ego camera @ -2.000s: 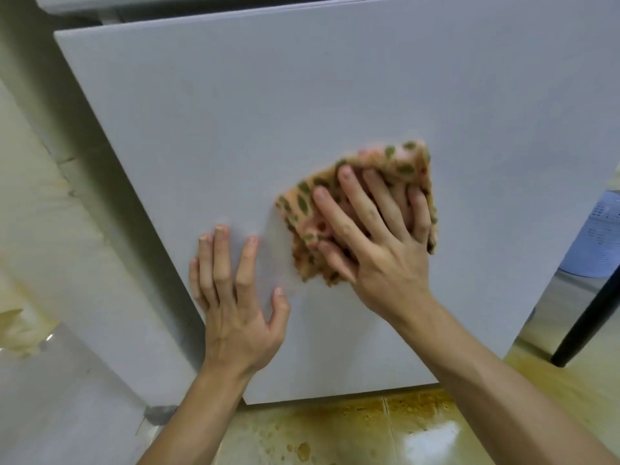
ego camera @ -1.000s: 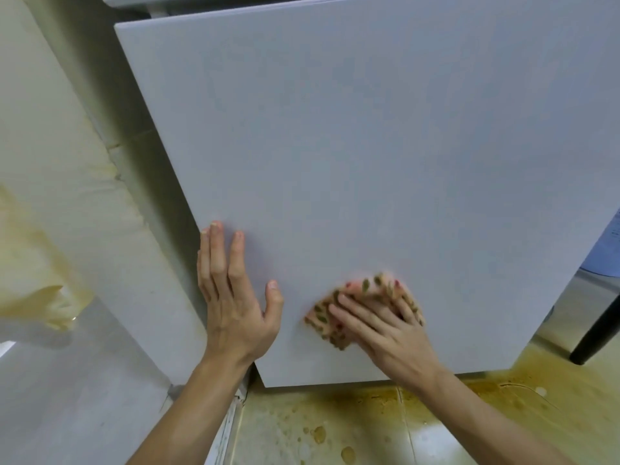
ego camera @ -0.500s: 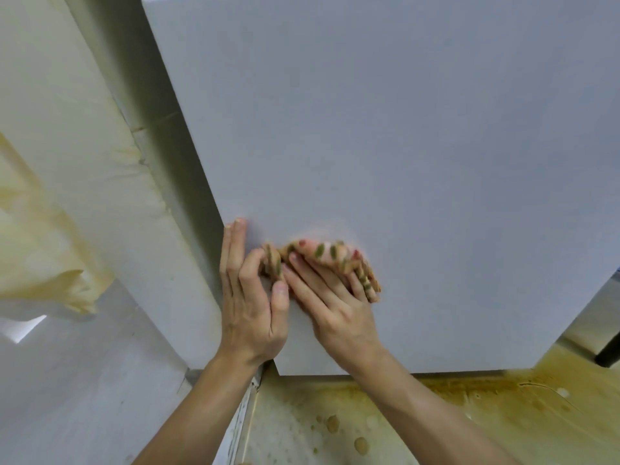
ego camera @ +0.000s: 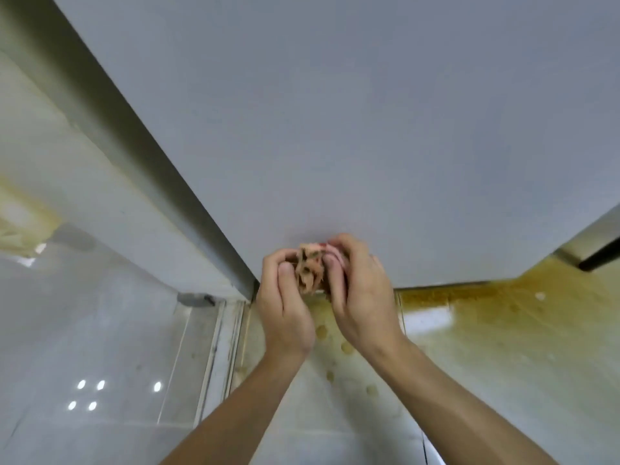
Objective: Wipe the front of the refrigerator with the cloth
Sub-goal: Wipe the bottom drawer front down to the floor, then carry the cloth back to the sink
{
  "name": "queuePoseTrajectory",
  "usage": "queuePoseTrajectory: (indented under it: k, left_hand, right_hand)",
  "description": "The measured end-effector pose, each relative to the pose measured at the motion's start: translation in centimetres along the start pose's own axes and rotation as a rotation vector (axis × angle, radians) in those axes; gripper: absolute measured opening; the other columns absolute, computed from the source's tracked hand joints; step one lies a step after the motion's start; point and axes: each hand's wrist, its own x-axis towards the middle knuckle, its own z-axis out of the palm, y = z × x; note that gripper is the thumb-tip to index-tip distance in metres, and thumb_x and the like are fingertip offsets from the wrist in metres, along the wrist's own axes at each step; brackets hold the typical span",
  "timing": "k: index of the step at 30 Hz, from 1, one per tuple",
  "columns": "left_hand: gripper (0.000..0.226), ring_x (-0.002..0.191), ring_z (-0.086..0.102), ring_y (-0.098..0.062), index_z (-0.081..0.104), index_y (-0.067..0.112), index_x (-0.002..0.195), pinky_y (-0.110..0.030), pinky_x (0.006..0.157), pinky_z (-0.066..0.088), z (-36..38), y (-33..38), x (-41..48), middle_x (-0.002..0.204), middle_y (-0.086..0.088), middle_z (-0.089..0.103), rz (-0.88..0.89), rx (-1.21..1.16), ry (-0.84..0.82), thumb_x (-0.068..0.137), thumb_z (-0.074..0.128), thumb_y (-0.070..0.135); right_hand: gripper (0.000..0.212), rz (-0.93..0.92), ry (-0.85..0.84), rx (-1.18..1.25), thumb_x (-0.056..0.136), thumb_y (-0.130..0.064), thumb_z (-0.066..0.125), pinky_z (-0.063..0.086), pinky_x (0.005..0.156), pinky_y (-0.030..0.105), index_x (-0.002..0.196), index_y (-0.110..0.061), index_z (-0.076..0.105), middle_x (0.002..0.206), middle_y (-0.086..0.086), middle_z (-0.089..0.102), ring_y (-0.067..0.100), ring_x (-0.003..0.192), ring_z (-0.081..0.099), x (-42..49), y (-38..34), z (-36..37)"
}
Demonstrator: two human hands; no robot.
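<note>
The pale grey refrigerator door point(ego camera: 352, 112) fills the upper part of the view, its bottom edge running just above the floor. A small orange cloth with green spots point(ego camera: 310, 266) is bunched into a wad near the door's lower left corner. My left hand point(ego camera: 285, 297) and my right hand point(ego camera: 359, 290) both close around the wad from either side, fingers curled over it. Most of the cloth is hidden between my fingers. I cannot tell whether the wad touches the door.
A glossy tiled floor point(ego camera: 100, 364) with brown-yellow stains point(ego camera: 486, 310) lies below the door. A pale wall point(ego camera: 50, 146) runs along the left of the refrigerator. A dark furniture leg point(ego camera: 600, 255) stands at the right edge.
My right hand slid the cloth down and left across the door. My left hand left the door and joined it; both now grip the bunched cloth. The view tilted down.
</note>
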Motion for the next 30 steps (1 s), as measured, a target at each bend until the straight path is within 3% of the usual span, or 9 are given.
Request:
queuePoseTrajectory:
  k: [2, 5, 7, 9, 11, 13, 18, 23, 30]
  left_hand:
    - [0.030, 0.083, 0.065, -0.004, 0.065, 0.026, 0.103, -0.020, 0.070, 0.051, 0.2, 1.3, -0.9, 0.089, 0.017, 0.071, -0.149, 0.029, -0.017, 0.103, 0.036, 0.034]
    - [0.034, 0.072, 0.059, -0.003, 0.065, 0.021, 0.094, -0.020, 0.064, 0.047, -0.5, 4.2, -3.0, 0.075, 0.016, 0.065, -0.311, 0.121, -0.114, 0.101, 0.035, 0.035]
    - [0.035, 0.068, 0.057, -0.004, 0.062, 0.022, 0.087, -0.020, 0.062, 0.045, -1.7, 6.6, -4.6, 0.072, 0.015, 0.064, -0.383, 0.197, -0.178, 0.100, 0.034, 0.037]
    - [0.033, 0.068, 0.058, -0.009, 0.060, 0.025, 0.084, -0.028, 0.065, 0.047, -2.9, 9.9, -6.0, 0.072, 0.011, 0.064, -0.457, 0.253, -0.248, 0.102, 0.034, 0.036]
    - [0.031, 0.074, 0.063, -0.021, 0.062, 0.026, 0.090, -0.044, 0.069, 0.052, -3.9, 13.2, -7.4, 0.078, 0.004, 0.067, -0.503, 0.301, -0.349, 0.107, 0.037, 0.030]
    - [0.030, 0.081, 0.066, -0.027, 0.064, 0.026, 0.097, -0.052, 0.075, 0.055, -4.7, 17.2, -8.5, 0.084, -0.001, 0.070, -0.559, 0.350, -0.424, 0.112, 0.038, 0.025]
    - [0.029, 0.085, 0.069, -0.013, 0.065, 0.034, 0.097, -0.040, 0.080, 0.058, -6.1, 28.8, -10.5, 0.088, 0.007, 0.072, -0.678, 0.427, -0.518, 0.112, 0.042, 0.027]
    - [0.025, 0.094, 0.072, -0.021, 0.067, 0.025, 0.106, -0.046, 0.092, 0.058, -7.4, 41.7, -10.7, 0.102, 0.000, 0.074, -0.789, 0.430, -0.574, 0.112, 0.042, 0.027]
    - [0.025, 0.090, 0.070, -0.021, 0.063, 0.022, 0.103, -0.029, 0.078, 0.055, -8.2, 58.3, -9.5, 0.106, -0.007, 0.072, -0.821, 0.342, -0.584, 0.112, 0.040, 0.019]
  right_hand:
    - [0.011, 0.154, -0.089, -0.031, 0.110, -0.033, 0.045, 0.050, 0.070, 0.038, 0.116, -0.027, 0.054, 0.089, -0.009, 0.068, 0.019, 0.078, 0.063, -0.6, -0.6, -1.1]
    - [0.015, 0.342, -0.234, 0.011, 0.110, -0.040, 0.043, 0.053, 0.065, 0.043, 0.110, -0.028, 0.052, 0.076, -0.010, 0.066, 0.014, 0.071, 0.064, -1.7, -2.6, -3.8]
    - [0.012, 0.402, -0.290, 0.036, 0.110, -0.041, 0.045, 0.052, 0.061, 0.033, 0.107, -0.030, 0.051, 0.072, -0.013, 0.065, 0.008, 0.068, 0.064, -2.6, -4.8, -5.8]
    - [0.016, 0.470, -0.347, 0.021, 0.109, -0.042, 0.046, 0.051, 0.062, 0.029, 0.109, -0.029, 0.055, 0.077, -0.014, 0.067, 0.006, 0.071, 0.063, -3.2, -7.5, -8.1]
    - [0.022, 0.529, -0.382, 0.011, 0.109, -0.042, 0.047, 0.053, 0.067, 0.036, 0.108, -0.025, 0.061, 0.082, -0.010, 0.068, 0.010, 0.074, 0.063, -3.7, -10.3, -10.4]
    - [0.025, 0.610, -0.406, 0.001, 0.109, -0.042, 0.046, 0.054, 0.069, 0.041, 0.105, -0.023, 0.062, 0.082, -0.007, 0.068, 0.015, 0.075, 0.064, -3.7, -13.6, -13.2]
    - [0.026, 0.824, -0.382, 0.011, 0.110, -0.043, 0.045, 0.057, 0.070, 0.045, 0.101, -0.025, 0.060, 0.081, -0.004, 0.070, 0.016, 0.072, 0.066, -3.5, -22.2, -21.0]
    - [0.021, 1.021, -0.306, 0.089, 0.109, -0.045, 0.046, 0.059, 0.061, 0.045, 0.095, -0.033, 0.056, 0.075, -0.002, 0.072, 0.015, 0.058, 0.066, -2.8, -32.3, -30.6]
    - [0.021, 1.066, -0.155, 0.085, 0.108, -0.041, 0.049, 0.060, 0.054, 0.038, 0.099, -0.026, 0.060, 0.077, -0.009, 0.076, 0.012, 0.057, 0.069, 2.4, -45.2, -43.0]
